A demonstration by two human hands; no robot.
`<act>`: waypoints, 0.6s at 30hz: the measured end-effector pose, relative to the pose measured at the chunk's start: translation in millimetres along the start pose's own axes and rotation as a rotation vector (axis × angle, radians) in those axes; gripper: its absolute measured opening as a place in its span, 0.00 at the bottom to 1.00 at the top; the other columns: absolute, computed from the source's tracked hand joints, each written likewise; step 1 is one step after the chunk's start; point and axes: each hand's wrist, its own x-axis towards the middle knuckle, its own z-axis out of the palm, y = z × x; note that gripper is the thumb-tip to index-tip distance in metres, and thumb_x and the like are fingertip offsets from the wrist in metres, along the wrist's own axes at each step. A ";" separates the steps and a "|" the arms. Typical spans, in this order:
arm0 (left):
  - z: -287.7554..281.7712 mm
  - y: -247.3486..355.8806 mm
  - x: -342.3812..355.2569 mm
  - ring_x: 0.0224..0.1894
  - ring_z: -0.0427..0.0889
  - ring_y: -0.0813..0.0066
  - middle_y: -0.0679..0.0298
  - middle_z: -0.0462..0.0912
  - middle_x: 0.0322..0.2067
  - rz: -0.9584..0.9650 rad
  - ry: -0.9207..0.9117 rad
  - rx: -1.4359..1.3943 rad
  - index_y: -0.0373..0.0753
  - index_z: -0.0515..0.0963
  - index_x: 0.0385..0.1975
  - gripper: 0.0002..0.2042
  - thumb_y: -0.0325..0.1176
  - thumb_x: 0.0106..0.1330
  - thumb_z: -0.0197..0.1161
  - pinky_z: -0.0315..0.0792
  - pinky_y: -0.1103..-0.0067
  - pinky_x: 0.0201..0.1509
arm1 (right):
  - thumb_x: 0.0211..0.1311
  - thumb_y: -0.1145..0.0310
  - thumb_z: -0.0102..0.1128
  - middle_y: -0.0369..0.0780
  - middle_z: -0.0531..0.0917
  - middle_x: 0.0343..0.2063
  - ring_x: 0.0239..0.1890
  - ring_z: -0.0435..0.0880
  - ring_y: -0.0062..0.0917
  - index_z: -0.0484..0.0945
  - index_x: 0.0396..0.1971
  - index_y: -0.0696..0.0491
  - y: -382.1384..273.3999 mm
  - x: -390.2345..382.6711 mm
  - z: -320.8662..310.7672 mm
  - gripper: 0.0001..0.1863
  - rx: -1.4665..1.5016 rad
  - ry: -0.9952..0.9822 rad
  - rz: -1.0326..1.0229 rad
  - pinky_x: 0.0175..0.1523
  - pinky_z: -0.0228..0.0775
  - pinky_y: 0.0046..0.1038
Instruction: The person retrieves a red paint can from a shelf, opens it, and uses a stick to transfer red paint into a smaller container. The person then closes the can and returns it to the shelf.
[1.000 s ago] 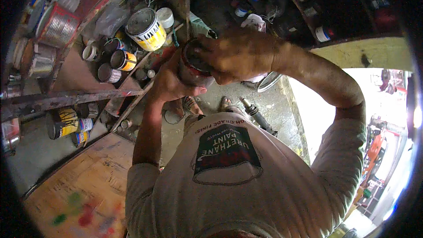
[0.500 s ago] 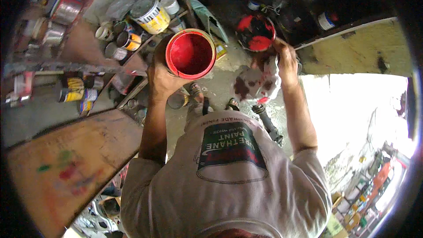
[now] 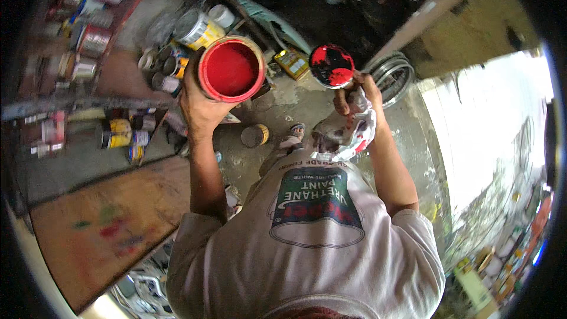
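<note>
While the left hand [image 3: 201, 103] is wrapped tight around an open can of red paint [image 3: 231, 69] at eleven o'clock, the right hand [image 3: 354, 97] at one o'clock pinches its paint-smeared lid [image 3: 331, 65] together with a stained rag [image 3: 345, 136], above cluttered tins [image 3: 195, 29].

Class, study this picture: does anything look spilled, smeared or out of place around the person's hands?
Yes. The lid in the right hand is smeared with red paint, and the rag under it is stained red. The open paint can in the left hand shows no visible spill.
</note>
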 end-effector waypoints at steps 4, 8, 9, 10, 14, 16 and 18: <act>23.0 -7.6 7.1 0.60 0.80 0.50 0.50 0.80 0.59 -0.051 -0.153 -0.147 0.37 0.71 0.64 0.52 0.43 0.32 0.90 0.75 0.60 0.62 | 0.75 0.49 0.39 0.40 0.73 0.10 0.13 0.66 0.27 0.76 0.35 0.51 13.0 -1.3 -4.1 0.23 0.082 0.052 0.012 0.23 0.60 0.28; 67.0 -5.8 -13.5 0.62 0.79 0.51 0.51 0.79 0.59 -0.074 -0.348 -0.392 0.39 0.72 0.64 0.49 0.40 0.36 0.89 0.73 0.61 0.64 | 0.76 0.56 0.42 0.44 0.82 0.21 0.21 0.78 0.27 0.81 0.45 0.57 3.6 -43.3 6.0 0.22 -0.340 0.289 -0.227 0.30 0.70 0.27; 80.9 -3.5 -22.1 0.62 0.79 0.52 0.51 0.79 0.59 -0.080 -0.409 -0.456 0.39 0.72 0.65 0.49 0.39 0.36 0.89 0.73 0.61 0.64 | 0.77 0.61 0.45 0.46 0.86 0.27 0.26 0.84 0.27 0.81 0.48 0.62 7.9 -55.4 -4.3 0.20 -0.437 0.272 -0.319 0.34 0.76 0.29; 96.7 0.2 -34.2 0.62 0.79 0.52 0.53 0.79 0.59 -0.003 -0.447 -0.446 0.39 0.72 0.64 0.49 0.40 0.36 0.89 0.75 0.63 0.63 | 0.74 0.65 0.50 0.45 0.87 0.29 0.26 0.85 0.31 0.82 0.48 0.61 2.4 -77.6 5.4 0.16 -0.783 0.379 -0.411 0.34 0.77 0.30; 166.6 50.1 -51.3 0.62 0.80 0.51 0.52 0.79 0.60 0.136 -0.657 -0.664 0.40 0.67 0.67 0.53 0.44 0.37 0.89 0.77 0.64 0.63 | 0.59 0.75 0.66 0.46 0.88 0.47 0.28 0.87 0.34 0.83 0.51 0.56 -11.7 -121.2 3.5 0.18 -1.537 0.435 -0.873 0.35 0.80 0.33; 187.1 94.5 -51.9 0.62 0.80 0.51 0.52 0.79 0.60 0.185 -0.685 -0.721 0.41 0.65 0.68 0.54 0.45 0.37 0.89 0.78 0.64 0.62 | 0.55 0.67 0.71 0.40 0.87 0.55 0.31 0.89 0.28 0.84 0.53 0.51 -15.4 -150.8 -4.8 0.23 -1.794 0.497 -0.826 0.37 0.83 0.31; 213.7 135.2 -59.9 0.60 0.82 0.51 0.53 0.81 0.59 0.246 -0.713 -0.790 0.42 0.65 0.69 0.54 0.45 0.37 0.89 0.79 0.64 0.61 | 0.55 0.64 0.71 0.38 0.87 0.56 0.30 0.88 0.26 0.85 0.53 0.50 -17.0 -181.3 -18.1 0.23 -1.889 0.536 -0.788 0.36 0.82 0.30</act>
